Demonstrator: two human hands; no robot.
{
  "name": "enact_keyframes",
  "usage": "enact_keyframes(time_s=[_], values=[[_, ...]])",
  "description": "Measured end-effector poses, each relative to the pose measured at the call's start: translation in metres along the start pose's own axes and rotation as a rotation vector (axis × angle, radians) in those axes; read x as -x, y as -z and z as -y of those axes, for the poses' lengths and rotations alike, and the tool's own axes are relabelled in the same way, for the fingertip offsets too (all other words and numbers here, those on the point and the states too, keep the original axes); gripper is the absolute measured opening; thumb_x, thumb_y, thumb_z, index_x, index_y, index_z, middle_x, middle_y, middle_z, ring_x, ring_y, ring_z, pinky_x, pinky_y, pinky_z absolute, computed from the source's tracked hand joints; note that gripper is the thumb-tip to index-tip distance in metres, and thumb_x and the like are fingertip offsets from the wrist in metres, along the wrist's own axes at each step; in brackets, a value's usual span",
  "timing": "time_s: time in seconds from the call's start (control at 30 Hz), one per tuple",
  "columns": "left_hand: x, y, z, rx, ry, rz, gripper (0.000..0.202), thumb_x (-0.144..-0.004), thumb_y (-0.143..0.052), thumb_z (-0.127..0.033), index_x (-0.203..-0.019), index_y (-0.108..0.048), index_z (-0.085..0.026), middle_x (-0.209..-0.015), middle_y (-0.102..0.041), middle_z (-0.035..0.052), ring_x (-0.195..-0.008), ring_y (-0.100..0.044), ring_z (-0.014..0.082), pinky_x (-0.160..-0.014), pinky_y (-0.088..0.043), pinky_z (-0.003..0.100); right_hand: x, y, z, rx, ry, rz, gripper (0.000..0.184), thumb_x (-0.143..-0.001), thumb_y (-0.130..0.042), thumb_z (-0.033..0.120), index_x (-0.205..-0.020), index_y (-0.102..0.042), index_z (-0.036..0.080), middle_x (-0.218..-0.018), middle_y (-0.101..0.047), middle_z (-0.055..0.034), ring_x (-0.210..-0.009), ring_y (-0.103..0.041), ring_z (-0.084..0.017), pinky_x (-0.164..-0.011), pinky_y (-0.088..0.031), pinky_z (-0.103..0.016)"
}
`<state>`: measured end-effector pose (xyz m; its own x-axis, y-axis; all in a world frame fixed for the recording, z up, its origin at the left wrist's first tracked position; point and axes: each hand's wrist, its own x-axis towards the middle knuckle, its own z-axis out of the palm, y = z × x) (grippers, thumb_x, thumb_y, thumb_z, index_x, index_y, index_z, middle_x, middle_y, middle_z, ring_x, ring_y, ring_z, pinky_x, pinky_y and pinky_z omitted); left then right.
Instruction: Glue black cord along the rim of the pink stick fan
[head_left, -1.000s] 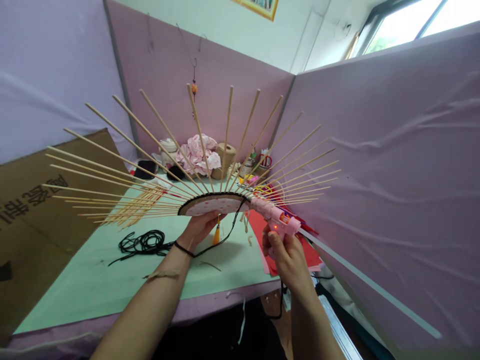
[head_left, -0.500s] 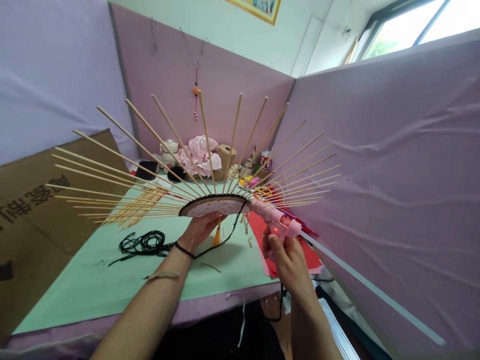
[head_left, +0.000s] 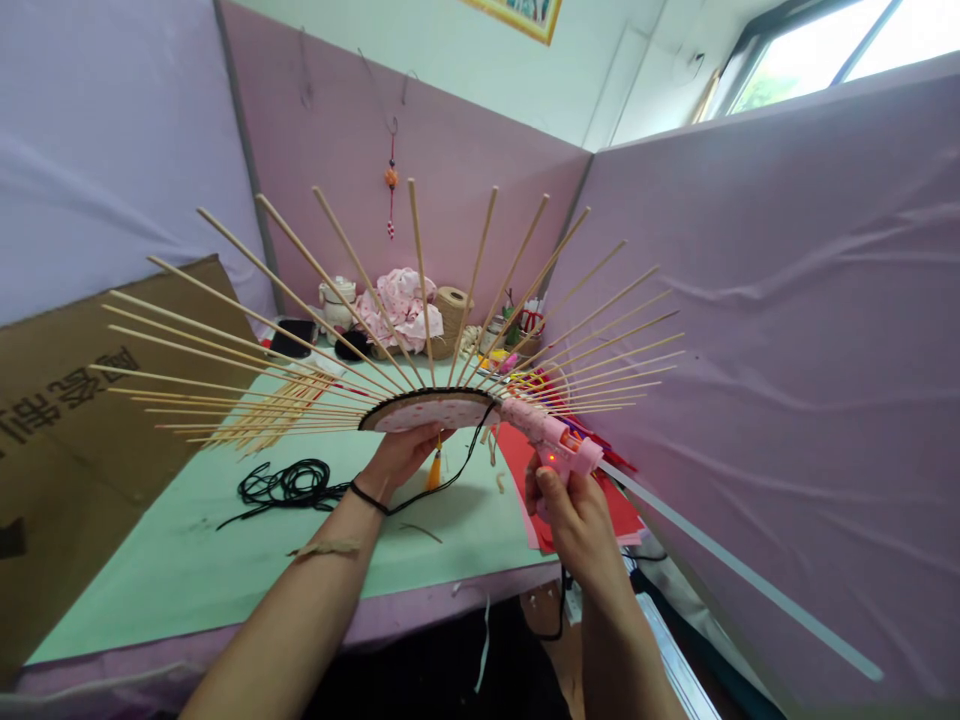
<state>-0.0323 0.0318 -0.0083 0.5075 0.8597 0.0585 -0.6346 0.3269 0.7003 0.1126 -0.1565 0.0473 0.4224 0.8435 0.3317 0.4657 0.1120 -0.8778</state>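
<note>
My left hand [head_left: 401, 455] grips from below a round pink dotted disc [head_left: 435, 411] with a black cord round its rim. Several long wooden sticks [head_left: 300, 305] fan out from the disc like spokes. A black cord [head_left: 461, 460] and a small orange tassel [head_left: 433, 470] hang under it. My right hand [head_left: 574, 520] is closed round the handle of a pink glue gun [head_left: 551, 437], whose nozzle touches the disc's right edge. A red light glows on the gun.
A mint green table [head_left: 225, 540] carries a coil of black cord [head_left: 289, 485], loose sticks [head_left: 274, 415], red paper sheets [head_left: 525, 460], a twine spool [head_left: 452, 315], pink cloth [head_left: 401, 305] and small jars. Cardboard [head_left: 67, 400] leans at the left. Purple partitions [head_left: 750, 350] enclose the desk.
The stick fan has tilted slightly, its far sticks standing a little higher and shifted right. Both hands and the glue gun stay almost where they were.
</note>
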Motion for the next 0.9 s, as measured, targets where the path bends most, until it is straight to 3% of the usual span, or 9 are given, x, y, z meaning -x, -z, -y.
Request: enact_keyframes(time_s=[0.5, 0.9], values=[[0.0014, 0.0004, 0.0008, -0.001, -0.003, 0.051, 0.044, -0.057, -0.081, -0.009, -0.099, -0.070, -0.017, -0.086, -0.075, 0.0042, -0.087, -0.068, 0.0202, -0.090, -0.051, 0.039, 0.0016, -0.0031, 0.0051, -0.003, 0.014, -0.004, 0.037, -0.089, -0.046, 0.052, -0.085, -0.058, 0.018, -0.065, -0.057, -0.0006, -0.060, -0.053, -0.014, -0.058, -0.042, -0.026], [0.0031, -0.0037, -0.0011, 0.006, 0.011, 0.027, 0.052, -0.055, -0.081, -0.007, -0.105, -0.070, -0.019, -0.088, -0.075, 0.0028, -0.085, -0.067, 0.0192, -0.091, -0.050, 0.040, 0.0006, -0.0026, 0.0033, 0.059, 0.026, 0.003, 0.042, -0.090, -0.044, 0.055, -0.070, -0.056, 0.019, -0.060, -0.056, -0.0006, -0.057, -0.052, -0.014, -0.057, -0.039, -0.026]])
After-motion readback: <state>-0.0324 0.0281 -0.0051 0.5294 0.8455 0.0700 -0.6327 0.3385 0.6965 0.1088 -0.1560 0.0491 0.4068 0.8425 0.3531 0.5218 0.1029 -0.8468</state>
